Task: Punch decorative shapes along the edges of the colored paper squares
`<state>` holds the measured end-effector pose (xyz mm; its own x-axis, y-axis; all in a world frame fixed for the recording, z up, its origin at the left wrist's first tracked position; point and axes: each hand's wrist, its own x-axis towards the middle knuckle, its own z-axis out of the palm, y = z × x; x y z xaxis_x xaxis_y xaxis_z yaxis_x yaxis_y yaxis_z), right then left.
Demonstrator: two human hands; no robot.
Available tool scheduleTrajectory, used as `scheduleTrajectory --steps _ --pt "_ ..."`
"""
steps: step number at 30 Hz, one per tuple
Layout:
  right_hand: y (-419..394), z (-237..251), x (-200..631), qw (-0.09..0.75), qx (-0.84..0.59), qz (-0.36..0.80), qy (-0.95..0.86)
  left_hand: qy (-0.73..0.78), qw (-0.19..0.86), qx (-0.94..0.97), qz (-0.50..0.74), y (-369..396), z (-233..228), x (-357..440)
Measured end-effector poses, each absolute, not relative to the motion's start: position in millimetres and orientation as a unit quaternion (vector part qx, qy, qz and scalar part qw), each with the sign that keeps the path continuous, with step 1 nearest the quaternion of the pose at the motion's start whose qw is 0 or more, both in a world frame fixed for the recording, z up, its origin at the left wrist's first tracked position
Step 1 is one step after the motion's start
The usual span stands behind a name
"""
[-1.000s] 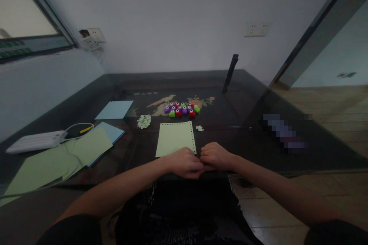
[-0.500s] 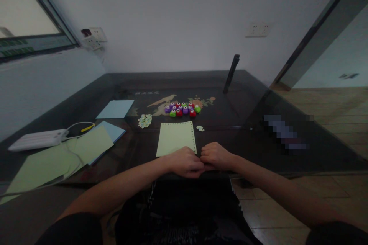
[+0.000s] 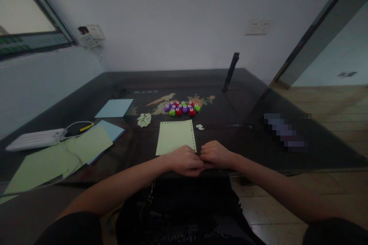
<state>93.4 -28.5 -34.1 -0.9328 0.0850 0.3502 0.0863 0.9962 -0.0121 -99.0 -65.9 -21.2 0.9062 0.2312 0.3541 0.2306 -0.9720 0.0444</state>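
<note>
I am sitting at a dark, glossy table [image 3: 258, 95] that is running back to a plain grey wall, with a window at ten o'clock and a doorway opening onto pale floor at two o'clock. The tabletop is smooth and reflective, with a painted flower pattern showing under its glass near the middle.

A pale green sheet [image 3: 175, 136] of thin, matte paper is lying flat just past my knuckles, at twelve o'clock from my left hand [image 3: 185, 160]. It is rectangular, and small punched notches are running along its far edge and down its right edge. My left hand is resting on the sheet's near right corner, fingers curled under, and my right hand [image 3: 215, 154] is sitting just beside that corner, at three o'clock from it. The two hands are touching at the fingertips. Both are loosely curled, and I cannot tell whether anything is pinched between them.

Farther out at twelve o'clock, a cluster of small plastic punches [image 3: 182, 108] in purple, red and green is sitting well apart from the sheet. Little heaps of paper cut-outs [image 3: 144, 120] are lying at eleven o'clock, and a smaller scatter at one o'clock. At nine o'clock, more green and blue sheets [image 3: 86, 143] are overlapping beside a white power strip [image 3: 34, 139]. The near table edge is running right under my wrists, and the dark surface at three o'clock is lying bare.
</note>
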Motion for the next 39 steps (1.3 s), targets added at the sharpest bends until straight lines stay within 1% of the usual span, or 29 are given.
scheduleTrajectory --steps 13,18,23,30,39 --pt "-28.5 -33.2 94.5 0.155 -0.050 -0.002 -0.987 0.123 -0.002 0.977 0.176 -66.1 -18.6 -98.4" --pt "-28.4 -33.8 93.9 0.160 -0.050 0.002 -0.986 0.130 -0.006 0.978 0.166 -65.9 -18.1 -98.5" --pt "-28.4 -33.9 94.0 0.152 -0.049 0.000 -0.987 0.125 -0.001 0.975 0.184 -66.2 -17.8 -98.3" --pt "-28.2 -34.3 93.9 0.171 -0.045 0.000 -0.984 0.122 0.004 0.974 0.189 -65.4 -18.8 -98.8" --pt "-27.9 -34.3 93.9 0.162 -0.045 0.000 -0.986 0.132 0.003 0.974 0.186 -65.8 -19.6 -98.5"
